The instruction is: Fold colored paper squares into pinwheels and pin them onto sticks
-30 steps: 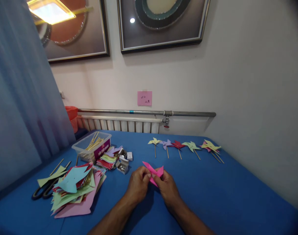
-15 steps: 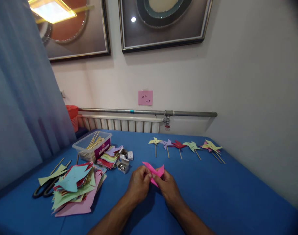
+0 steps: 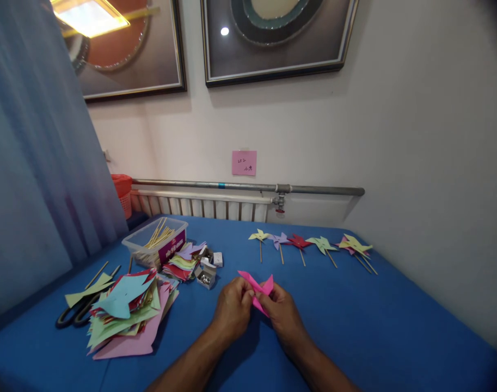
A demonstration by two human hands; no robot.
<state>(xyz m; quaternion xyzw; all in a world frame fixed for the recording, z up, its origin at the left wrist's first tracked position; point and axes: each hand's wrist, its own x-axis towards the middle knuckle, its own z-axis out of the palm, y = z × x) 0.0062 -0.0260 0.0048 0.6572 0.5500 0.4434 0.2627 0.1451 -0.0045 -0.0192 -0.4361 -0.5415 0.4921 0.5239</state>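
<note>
Both hands (image 3: 258, 311) pinch a bright pink, pointed folded paper (image 3: 256, 287).

Both hands together over the blue bench (image 3: 354, 326), left hand (image 3: 232, 310) and right hand (image 3: 283, 313) pinching a folded pink paper (image 3: 256, 287) between fingertips, its points sticking up and to the left. Off to the left, a loose heap of coloured paper pieces (image 3: 123, 313), with black scissors (image 3: 74, 316) just beside it. Behind the heap, a clear plastic tub (image 3: 156, 245) holding wooden sticks, and small open boxes (image 3: 205, 275) near a second paper stack. Further back, a row of finished pinwheels (image 3: 313, 245) lying on sticks.
</note>
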